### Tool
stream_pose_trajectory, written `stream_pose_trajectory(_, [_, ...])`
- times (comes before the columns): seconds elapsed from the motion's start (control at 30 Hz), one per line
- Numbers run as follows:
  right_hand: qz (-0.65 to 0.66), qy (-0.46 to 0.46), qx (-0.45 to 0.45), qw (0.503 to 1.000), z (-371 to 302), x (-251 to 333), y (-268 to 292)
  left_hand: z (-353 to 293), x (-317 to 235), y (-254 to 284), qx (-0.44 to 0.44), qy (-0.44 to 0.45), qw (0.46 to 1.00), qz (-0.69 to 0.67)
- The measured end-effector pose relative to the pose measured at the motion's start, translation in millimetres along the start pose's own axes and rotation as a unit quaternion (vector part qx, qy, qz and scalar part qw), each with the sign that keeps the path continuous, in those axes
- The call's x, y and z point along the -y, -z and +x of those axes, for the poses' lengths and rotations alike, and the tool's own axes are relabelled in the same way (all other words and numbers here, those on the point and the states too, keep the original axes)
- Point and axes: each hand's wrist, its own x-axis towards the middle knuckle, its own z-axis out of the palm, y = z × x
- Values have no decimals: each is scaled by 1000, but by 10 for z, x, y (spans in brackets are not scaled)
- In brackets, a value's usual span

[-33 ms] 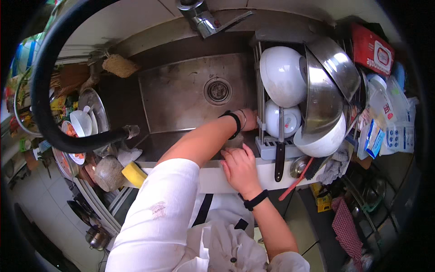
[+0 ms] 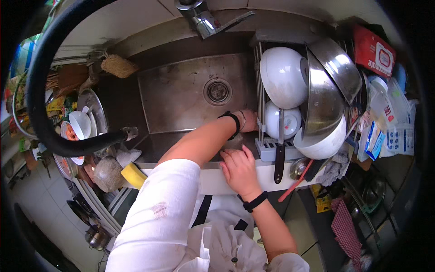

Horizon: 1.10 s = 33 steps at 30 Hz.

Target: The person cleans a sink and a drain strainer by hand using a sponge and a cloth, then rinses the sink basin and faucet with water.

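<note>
My left hand is low in the sink's right front corner, against the dish rack. Its fingers are hidden beyond the wrist, so I cannot tell whether they hold anything. My right hand lies over the front edge of the sink, fingers loosely apart, with nothing visible in it. In the rack, large white bowls and steel bowls lean together. A knife with a black handle lies across the rack's front.
A black hose arches over the left side. The faucet is at the back. Stacked dishes, a yellow sponge and a loofah are on the left. A red package and plastic bags stand at right.
</note>
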Motion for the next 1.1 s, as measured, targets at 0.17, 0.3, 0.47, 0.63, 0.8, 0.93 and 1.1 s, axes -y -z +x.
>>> stream_pose_trajectory(0.17, [-3, -6, 18, 1000, 36, 19, 23, -70, 80, -90, -78, -104, 991, 30])
stream_pose_trajectory(0.3, [6, -13, 7, 1000, 41, 4, 19, 73, 148, -100, 122, -72, 988, 62])
stream_pose_trajectory(0.47, [-2, 0, 24, 1000, 67, 42, 34, -223, 468, -721, -187, 59, 979, 55])
stream_pose_trajectory(0.63, [2, -4, 6, 1000, 54, -6, 44, -587, 558, -484, -254, 216, 943, 0])
stream_pose_trajectory(0.8, [-7, 1, 18, 1000, 64, 20, 41, -237, 304, -248, -241, 75, 967, 32])
stream_pose_trajectory(0.93, [-16, -1, 39, 999, 59, 12, 34, 494, 221, -609, -160, 73, 980, -92])
stream_pose_trajectory(1.1, [-15, -4, 52, 999, 54, -8, 6, 700, 165, -705, -226, 15, 958, -174])
